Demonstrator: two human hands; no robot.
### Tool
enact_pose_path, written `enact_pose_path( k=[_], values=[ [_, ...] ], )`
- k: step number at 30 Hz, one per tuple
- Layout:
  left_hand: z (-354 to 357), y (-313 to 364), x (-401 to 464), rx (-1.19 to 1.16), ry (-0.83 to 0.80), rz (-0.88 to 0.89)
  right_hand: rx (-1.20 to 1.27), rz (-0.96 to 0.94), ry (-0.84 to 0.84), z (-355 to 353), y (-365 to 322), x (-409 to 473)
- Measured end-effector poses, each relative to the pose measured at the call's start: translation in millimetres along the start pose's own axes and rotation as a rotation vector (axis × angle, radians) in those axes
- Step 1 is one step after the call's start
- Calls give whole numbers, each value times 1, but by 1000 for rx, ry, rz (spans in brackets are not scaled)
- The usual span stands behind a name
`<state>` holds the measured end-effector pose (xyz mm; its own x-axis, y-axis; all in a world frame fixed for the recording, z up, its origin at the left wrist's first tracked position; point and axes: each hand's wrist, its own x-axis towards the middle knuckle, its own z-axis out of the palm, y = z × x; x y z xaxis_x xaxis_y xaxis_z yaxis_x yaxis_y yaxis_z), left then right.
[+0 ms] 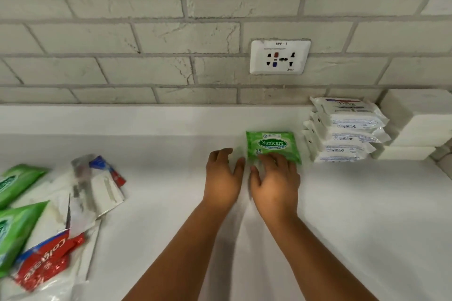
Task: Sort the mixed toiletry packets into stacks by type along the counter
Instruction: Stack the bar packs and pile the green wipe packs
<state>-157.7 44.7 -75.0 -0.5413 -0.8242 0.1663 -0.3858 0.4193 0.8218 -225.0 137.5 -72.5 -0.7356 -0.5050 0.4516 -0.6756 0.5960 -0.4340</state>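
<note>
A green Sanicare wipes packet (272, 143) lies flat on the white counter (342, 215), just left of a stack of white Dove packets (347, 129). My right hand (275, 183) rests its straight fingers on the near edge of the green packet. My left hand (223, 173) hovers beside it on the left with relaxed fingers, holding nothing. At the left lies a mixed pile: two more green wipes packets (17, 215), a red Colgate packet (44, 266) and clear packets with white items (97, 186).
White boxes (420, 120) are stacked at the far right against the wall. A wall socket (280, 56) sits above the counter on the grey brick wall. The counter's back ledge (146, 117) runs along the wall.
</note>
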Motion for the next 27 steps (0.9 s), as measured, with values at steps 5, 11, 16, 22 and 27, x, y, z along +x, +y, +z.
enact_pose_path(
  k=[5, 11, 16, 22, 27],
  values=[
    [-84, -19, -18, 67, 121, -21, 162, -65, -86, -9, -70, -18],
    [-197, -55, -39, 118, 304, -98, 292, -129, -238, -7, -167, -42],
    [-297, -111, -44, 173, 402, -126, 376, -199, -342, 17, -261, -62],
    [-397, -189, -35, 288, 377, -280, 469, -287, -513, 73, -360, -77],
    [-435, -235, -30, 572, 204, -518, 321, -372, -667, 124, -418, -75]
  ],
)
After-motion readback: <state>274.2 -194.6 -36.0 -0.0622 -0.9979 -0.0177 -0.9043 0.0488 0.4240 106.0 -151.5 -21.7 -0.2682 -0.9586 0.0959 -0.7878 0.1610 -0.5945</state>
